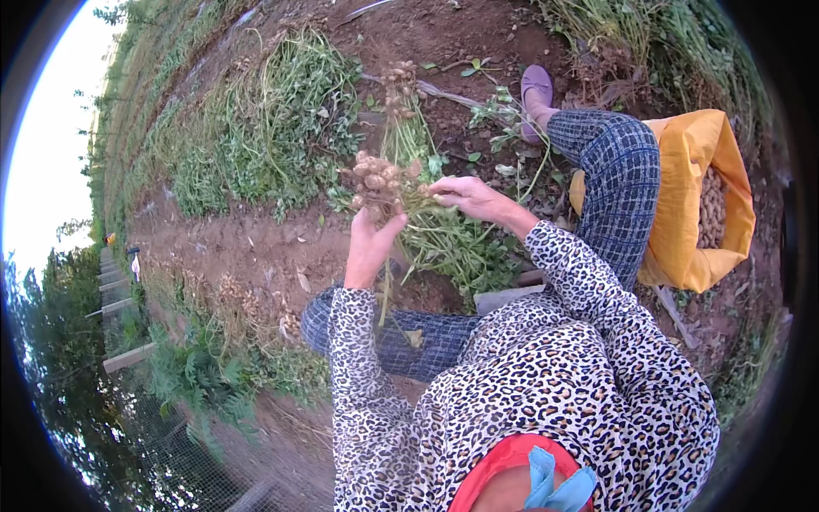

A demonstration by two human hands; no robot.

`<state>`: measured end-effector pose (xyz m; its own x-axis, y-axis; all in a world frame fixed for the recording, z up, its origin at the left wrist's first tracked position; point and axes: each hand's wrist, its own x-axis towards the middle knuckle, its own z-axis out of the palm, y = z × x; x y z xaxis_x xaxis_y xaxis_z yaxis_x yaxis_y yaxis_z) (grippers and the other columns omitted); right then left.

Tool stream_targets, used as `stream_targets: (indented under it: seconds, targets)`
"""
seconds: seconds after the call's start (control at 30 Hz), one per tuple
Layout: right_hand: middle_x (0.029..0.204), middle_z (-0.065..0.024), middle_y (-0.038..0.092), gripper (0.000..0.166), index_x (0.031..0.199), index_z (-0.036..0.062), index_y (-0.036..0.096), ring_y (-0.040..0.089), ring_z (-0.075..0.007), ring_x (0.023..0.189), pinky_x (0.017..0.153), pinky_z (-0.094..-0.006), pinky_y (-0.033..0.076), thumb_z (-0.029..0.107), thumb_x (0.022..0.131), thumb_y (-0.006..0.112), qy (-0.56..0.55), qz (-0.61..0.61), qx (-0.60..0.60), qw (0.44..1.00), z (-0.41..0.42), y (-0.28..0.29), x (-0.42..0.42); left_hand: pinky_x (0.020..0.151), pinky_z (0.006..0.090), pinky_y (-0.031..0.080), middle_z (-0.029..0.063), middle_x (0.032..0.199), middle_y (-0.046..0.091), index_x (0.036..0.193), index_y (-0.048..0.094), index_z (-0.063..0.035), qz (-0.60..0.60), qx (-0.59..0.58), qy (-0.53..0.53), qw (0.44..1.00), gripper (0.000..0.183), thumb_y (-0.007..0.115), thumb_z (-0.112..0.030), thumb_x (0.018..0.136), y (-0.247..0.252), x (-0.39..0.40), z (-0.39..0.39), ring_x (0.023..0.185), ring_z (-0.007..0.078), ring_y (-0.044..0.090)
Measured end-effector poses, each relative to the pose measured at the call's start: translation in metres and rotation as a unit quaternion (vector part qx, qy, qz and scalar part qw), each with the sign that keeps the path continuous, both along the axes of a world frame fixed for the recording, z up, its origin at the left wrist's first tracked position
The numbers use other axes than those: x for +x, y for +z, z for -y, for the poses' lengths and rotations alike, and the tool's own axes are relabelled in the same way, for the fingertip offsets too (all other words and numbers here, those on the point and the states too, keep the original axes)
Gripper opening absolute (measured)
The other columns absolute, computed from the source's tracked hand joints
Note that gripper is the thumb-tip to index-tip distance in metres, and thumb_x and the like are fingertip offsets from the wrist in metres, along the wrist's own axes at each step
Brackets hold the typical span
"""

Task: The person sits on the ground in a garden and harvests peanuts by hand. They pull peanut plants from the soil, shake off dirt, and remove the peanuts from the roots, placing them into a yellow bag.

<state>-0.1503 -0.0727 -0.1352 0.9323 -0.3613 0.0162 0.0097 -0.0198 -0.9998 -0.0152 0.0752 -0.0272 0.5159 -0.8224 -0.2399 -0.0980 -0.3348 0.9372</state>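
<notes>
My left hand (372,240) grips a peanut plant by its root end, right beside a thick cluster of peanut pods (377,176). Just to the right, the fingers of my right hand (464,195) are closed on the plant's stems near the pods. The plant's green leaves (470,246) hang below and between my hands. Behind it, another bunch of pods (398,80) with stems lies on the soil. An orange-yellow sack (672,192) with its mouth open stands beside my leg at the right, with picked peanuts (711,208) inside.
Heaps of pulled peanut plants (281,128) lie at the upper left, with more plants (691,51) at the upper right. Further pods (240,294) rest on the soil beyond my knee. A wire mesh fence (160,441) with posts (128,357) runs along the lower left.
</notes>
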Motion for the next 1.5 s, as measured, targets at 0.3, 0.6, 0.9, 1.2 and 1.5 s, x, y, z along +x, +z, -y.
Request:
stream_targets:
  seconds: [0.3,0.6,0.9,1.2,1.5]
  targets:
    - [0.088,-0.015,0.063,0.026,0.104,0.002,0.059,0.062,-0.0251,0.081,0.073,-0.0341,0.048,0.003,0.078,0.062,-0.075,0.004,-0.035,0.997,-0.043,0.025,-0.012,0.095,0.034,0.041,0.0102,0.114,0.056,0.121,0.044,-0.001,-0.213,-0.117,0.012,0.97,0.044,0.06,-0.002,0.08,-0.017,-0.009,0.015,0.107,0.0207,0.054]
    - [0.075,-0.0117,0.052,0.044,0.118,0.0096,0.055,0.054,-0.03,0.075,0.068,-0.04,0.044,-0.001,0.075,0.059,-0.154,0.078,-0.237,0.956,-0.05,0.022,-0.012,0.091,0.0316,0.044,0.0096,0.11,0.058,0.117,0.049,0.0011,-0.161,-0.099,-0.026,0.982,0.04,0.055,0.002,0.077,-0.017,-0.014,0.011,0.103,0.019,0.056]
    - [0.086,-0.0113,0.063,0.029,0.104,0.0085,0.063,0.061,-0.0287,0.079,0.071,-0.0365,0.049,0.007,0.076,0.065,-0.124,0.09,-0.238,0.959,-0.044,0.008,-0.012,0.075,0.0279,0.048,0.0053,0.095,0.058,0.107,0.053,-0.0026,-0.171,-0.073,-0.036,0.982,0.033,0.064,0.0,0.076,-0.004,-0.025,0.012,0.085,0.0154,0.057]
    - [0.115,-0.0108,0.056,0.048,0.123,0.0001,0.048,0.053,-0.0184,0.108,0.094,-0.0313,0.041,0.033,0.089,0.055,-0.135,0.103,0.28,0.945,0.006,0.035,-0.027,0.066,0.0191,0.046,0.004,0.099,0.063,0.117,0.051,0.0011,-0.132,-0.058,-0.029,0.989,0.031,0.056,-0.006,0.087,-0.011,-0.031,0.024,0.081,0.0091,0.058]
    - [0.115,-0.0105,0.055,0.069,0.125,0.0009,0.044,0.051,-0.0189,0.109,0.095,-0.0333,0.04,0.052,0.082,0.058,-0.054,0.189,0.348,0.917,0.014,0.051,-0.028,0.061,0.0219,0.049,0.005,0.098,0.064,0.117,0.051,-0.0018,-0.045,0.041,-0.187,0.98,0.032,0.057,-0.011,0.087,-0.032,-0.042,0.04,0.08,0.0091,0.058]
